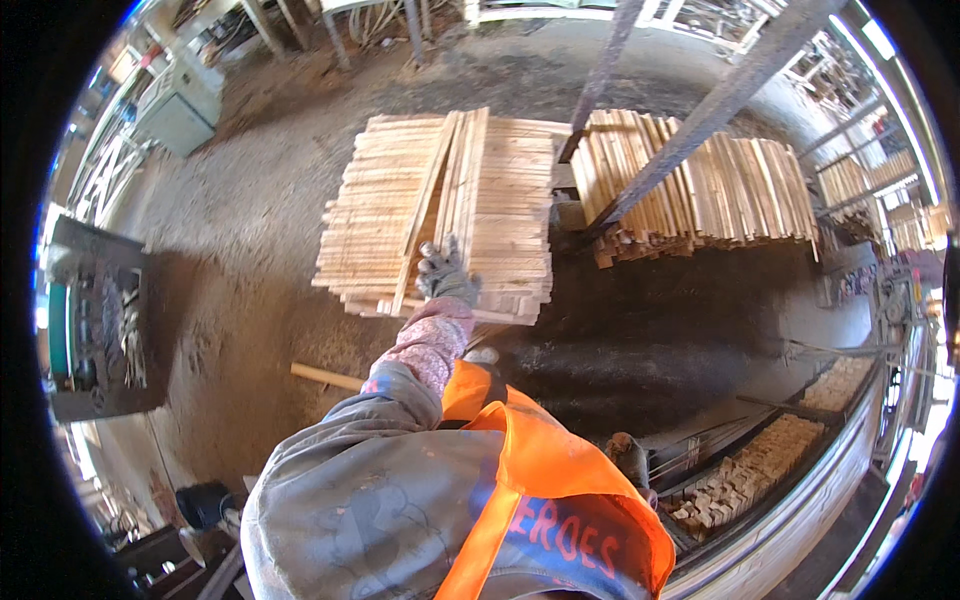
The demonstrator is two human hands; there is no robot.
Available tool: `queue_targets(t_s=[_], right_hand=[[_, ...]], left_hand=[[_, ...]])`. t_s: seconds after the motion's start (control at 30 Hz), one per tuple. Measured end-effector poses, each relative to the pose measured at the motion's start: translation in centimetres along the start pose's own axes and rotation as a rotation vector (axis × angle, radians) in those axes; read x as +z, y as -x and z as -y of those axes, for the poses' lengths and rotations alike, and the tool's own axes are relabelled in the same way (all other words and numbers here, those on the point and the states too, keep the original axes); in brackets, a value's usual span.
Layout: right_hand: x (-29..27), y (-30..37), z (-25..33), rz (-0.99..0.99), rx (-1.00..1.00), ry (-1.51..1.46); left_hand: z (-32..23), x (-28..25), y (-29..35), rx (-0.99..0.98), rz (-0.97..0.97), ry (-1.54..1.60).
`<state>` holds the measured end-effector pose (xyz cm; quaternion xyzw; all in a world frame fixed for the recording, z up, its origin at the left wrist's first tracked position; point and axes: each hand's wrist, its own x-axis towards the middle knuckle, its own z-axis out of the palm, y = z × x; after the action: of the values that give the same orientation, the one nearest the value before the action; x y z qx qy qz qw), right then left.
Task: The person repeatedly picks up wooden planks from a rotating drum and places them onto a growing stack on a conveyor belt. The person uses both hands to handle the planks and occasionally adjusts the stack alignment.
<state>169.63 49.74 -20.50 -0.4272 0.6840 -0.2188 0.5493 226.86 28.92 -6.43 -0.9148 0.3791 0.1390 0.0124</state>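
My left hand (447, 274), in a worn grey glove with a patterned pink cuff, reaches forward over a broad stack of pale wooden slats (380, 215). Its fingers are spread, at the near end of some loose strips (465, 175) that lie lengthwise across the crosswise slats. Whether the palm presses on the wood is hidden. At the right edge of my orange vest (560, 455) a blurred grey-brown shape (628, 462) shows. It may be my right hand; no fingers can be made out.
A second slat stack (700, 185) stands to the right, behind slanting metal posts (700, 120). Rows of short wood pieces (760, 465) lie lower right. A loose stick (327, 377) lies on the dirt floor. Machines (100, 320) stand at the left, with a pale cabinet (178, 105) farther back.
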Motion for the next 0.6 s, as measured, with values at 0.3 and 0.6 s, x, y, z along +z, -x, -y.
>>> queue_targets(t_s=[0.3,0.6], right_hand=[[3.3,4.6,2.1,-0.065,-0.026,0.516],[6.9,5.3,26.7,-0.040,-0.173,0.444]], left_hand=[[2.2,-3.7,-1.6,0.153,0.056,0.719],[-2.4,-13.2,4.6,0.897,0.402,1.074]])
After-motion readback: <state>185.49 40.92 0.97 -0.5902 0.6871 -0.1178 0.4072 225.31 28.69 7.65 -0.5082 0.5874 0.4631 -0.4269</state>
